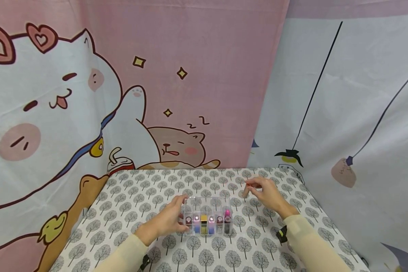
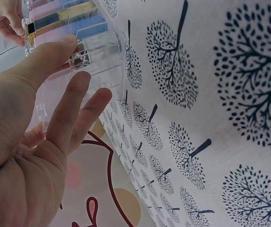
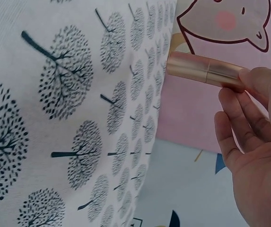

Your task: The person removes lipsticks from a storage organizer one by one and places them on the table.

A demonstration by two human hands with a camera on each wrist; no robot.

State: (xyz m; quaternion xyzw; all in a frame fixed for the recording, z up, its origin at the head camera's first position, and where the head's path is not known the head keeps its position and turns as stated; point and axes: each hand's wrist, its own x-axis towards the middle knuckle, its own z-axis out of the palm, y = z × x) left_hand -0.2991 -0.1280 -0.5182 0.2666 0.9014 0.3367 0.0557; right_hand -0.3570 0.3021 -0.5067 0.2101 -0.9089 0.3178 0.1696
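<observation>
A clear plastic lipstick organizer (image 1: 206, 203) sits on the table, with lipsticks standing in its front row and its back compartments see-through. My left hand (image 1: 166, 220) holds the organizer's left side, thumb near the front corner and a finger at the back; in the left wrist view the other fingers (image 2: 62, 111) are spread off it. To the right of the organizer, my right hand (image 1: 269, 193) pinches a rose-gold lipstick tube (image 3: 196, 68) by one end between thumb and fingers. The tube points downward, just over the cloth; whether it touches is unclear.
A white cloth with grey trees (image 1: 129, 218) covers the table. Behind it hangs a pink curtain (image 1: 217, 75) with cartoon cats, and a pale curtain (image 1: 370, 94) stands along the right side. In the organizer, a bright pink lipstick (image 1: 227, 213) rises above its neighbours.
</observation>
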